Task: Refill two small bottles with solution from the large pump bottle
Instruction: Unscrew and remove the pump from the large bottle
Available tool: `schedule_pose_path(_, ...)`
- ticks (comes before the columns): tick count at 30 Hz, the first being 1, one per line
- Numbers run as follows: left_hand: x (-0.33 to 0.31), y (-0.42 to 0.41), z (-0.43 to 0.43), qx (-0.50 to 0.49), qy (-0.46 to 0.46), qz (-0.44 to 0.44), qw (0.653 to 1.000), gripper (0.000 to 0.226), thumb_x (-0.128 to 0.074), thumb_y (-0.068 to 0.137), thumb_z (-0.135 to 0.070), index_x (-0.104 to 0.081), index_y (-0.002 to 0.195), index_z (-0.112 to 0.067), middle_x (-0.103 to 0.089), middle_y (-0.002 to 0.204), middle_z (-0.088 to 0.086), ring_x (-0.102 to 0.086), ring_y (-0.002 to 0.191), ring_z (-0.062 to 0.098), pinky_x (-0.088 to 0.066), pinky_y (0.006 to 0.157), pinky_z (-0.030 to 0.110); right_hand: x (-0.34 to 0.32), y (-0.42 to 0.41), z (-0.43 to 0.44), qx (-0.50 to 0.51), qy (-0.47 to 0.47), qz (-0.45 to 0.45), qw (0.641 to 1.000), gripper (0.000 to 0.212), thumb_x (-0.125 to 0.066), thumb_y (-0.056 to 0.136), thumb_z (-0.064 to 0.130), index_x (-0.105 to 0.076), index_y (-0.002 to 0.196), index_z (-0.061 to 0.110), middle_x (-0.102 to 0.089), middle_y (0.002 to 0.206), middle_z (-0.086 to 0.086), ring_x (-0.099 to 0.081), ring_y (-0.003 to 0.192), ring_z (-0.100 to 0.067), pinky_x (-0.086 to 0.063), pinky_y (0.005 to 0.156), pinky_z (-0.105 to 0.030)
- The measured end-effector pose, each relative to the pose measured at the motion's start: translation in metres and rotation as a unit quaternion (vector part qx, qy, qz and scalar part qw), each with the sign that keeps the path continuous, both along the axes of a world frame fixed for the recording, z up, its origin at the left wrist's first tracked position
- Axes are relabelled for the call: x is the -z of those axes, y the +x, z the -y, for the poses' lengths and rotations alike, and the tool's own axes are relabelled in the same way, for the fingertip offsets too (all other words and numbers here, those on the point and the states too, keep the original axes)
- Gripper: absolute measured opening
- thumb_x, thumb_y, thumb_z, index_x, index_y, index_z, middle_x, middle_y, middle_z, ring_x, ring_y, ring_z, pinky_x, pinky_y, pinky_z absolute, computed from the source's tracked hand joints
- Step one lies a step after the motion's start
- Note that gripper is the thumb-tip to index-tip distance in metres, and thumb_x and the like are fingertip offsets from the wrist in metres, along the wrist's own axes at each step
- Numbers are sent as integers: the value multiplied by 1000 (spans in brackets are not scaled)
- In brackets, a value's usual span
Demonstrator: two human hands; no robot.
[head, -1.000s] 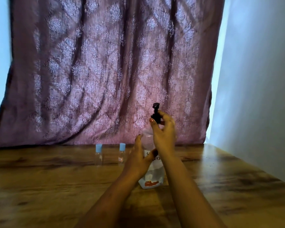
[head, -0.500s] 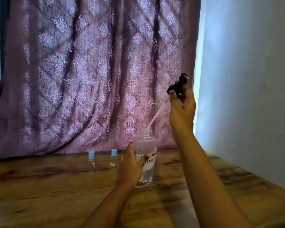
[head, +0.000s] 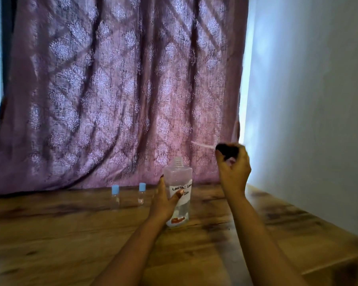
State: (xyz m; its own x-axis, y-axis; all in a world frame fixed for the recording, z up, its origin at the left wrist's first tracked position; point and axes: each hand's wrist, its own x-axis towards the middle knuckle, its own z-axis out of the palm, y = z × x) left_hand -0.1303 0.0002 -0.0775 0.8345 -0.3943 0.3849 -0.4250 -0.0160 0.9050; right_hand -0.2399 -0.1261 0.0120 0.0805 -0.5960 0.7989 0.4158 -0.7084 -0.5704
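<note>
Now | left hand (head: 162, 203) grips upright clear plastic large bottle (head: 178, 176) | right hand (head: 235, 172) pinches black pump head (head: 227, 150) | two blue-capped small bottles (head: 141, 196) stand left, nearer left hand.

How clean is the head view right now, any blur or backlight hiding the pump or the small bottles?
Head view: motion blur smears the pump head and its tube in the right hand; the large bottle and two small bottles read fairly sharp; daylight glows through the curtain, leaving the table dim.
</note>
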Motion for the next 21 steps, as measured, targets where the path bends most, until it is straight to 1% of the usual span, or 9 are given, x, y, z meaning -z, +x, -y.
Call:
schedule_pose_path(3, -5, 3, 5, -16, 27, 26, 999, 77, -66, 85, -37, -22, 146, -22, -52, 139, 10, -52, 125, 30, -49, 97, 55, 48, 12, 20, 26, 35, -101, 994, 20, -73, 73, 12, -56, 84, 11, -63, 84, -13, -59, 81, -32, -45, 68, -30)
schedule_pose_path(5, -6, 6, 7, -21, 36, 33, 999, 77, -67, 86, -32, -21, 146, -19, -49, 141, 11, -50, 127, 30, -47, 100, 54, 72, 17, 29, 48, 34, -180, 982, 21, -72, 72, 14, -55, 83, 9, -61, 83, -15, -57, 79, -32, -43, 65, -31)
schedule_pose_path(7, -7, 9, 11, -22, 46, 34, 998, 77, -68, 86, -24, -21, 146, -18, -46, 142, 11, -46, 130, 30, -45, 102, 54, 92, 20, 33, 76, 37, -240, 967, 22, -69, 75, 15, -56, 92, 9, -60, 91, -15, -57, 84, -33, -44, 67, -32)
schedule_pose_path(10, -7, 11, 17, -27, 58, 27, 998, 80, -66, 85, -10, -18, 148, -19, -41, 145, 12, -41, 134, 32, -45, 103, 54, 115, 25, 37, 72, 49, -329, 940, 38, -61, 80, 12, -56, 118, 15, -56, 109, -17, -55, 97, -34, -46, 80, -37)
schedule_pose_path(12, -5, 13, 19, -33, 70, 26, 997, 83, -65, 85, -6, -14, 150, -20, -36, 148, 13, -38, 136, 33, -44, 103, 54, 124, 28, 41, 65, 67, -384, 918, 32, -57, 82, 14, -59, 114, 18, -57, 109, -16, -57, 96, -33, -50, 83, -37)
schedule_pose_path(14, 0, 13, 15, -23, 84, 23, 996, 83, -65, 85, -6, -15, 150, -23, -34, 149, 11, -38, 136, 32, -45, 103, 52, 128, 28, 42, 79, 75, -432, 895, 21, -58, 81, 23, -60, 101, 21, -62, 101, -12, -60, 90, -30, -54, 80, -40)
schedule_pose_path(18, 14, 19, -11, 19, 108, -1, 994, 76, -64, 87, -7, -23, 148, -25, -35, 152, 10, -42, 134, 29, -46, 104, 47, 131, 29, 42, 112, 57, -482, 867, 14, -56, 77, 33, -52, 87, 24, -65, 91, -6, -61, 85, -28, -55, 76, -42)
schedule_pose_path(20, 17, 28, -30, -4, 112, -20, 993, 74, -61, 87, -4, -25, 148, -24, -38, 149, 11, -52, 125, 31, -52, 96, 48, 131, 30, 41, 116, 47, -498, 858, 18, -56, 77, 34, -50, 89, 23, -65, 92, -7, -61, 86, -28, -54, 78, -44)
schedule_pose_path(21, 18, 34, -40, -24, 115, -21, 993, 68, -61, 87, -4, -31, 145, -22, -44, 144, 11, -59, 112, 27, -56, 89, 46, 131, 30, 40, 113, 44, -506, 854, 21, -56, 77, 35, -49, 91, 22, -64, 95, -7, -60, 89, -29, -53, 81, -45)
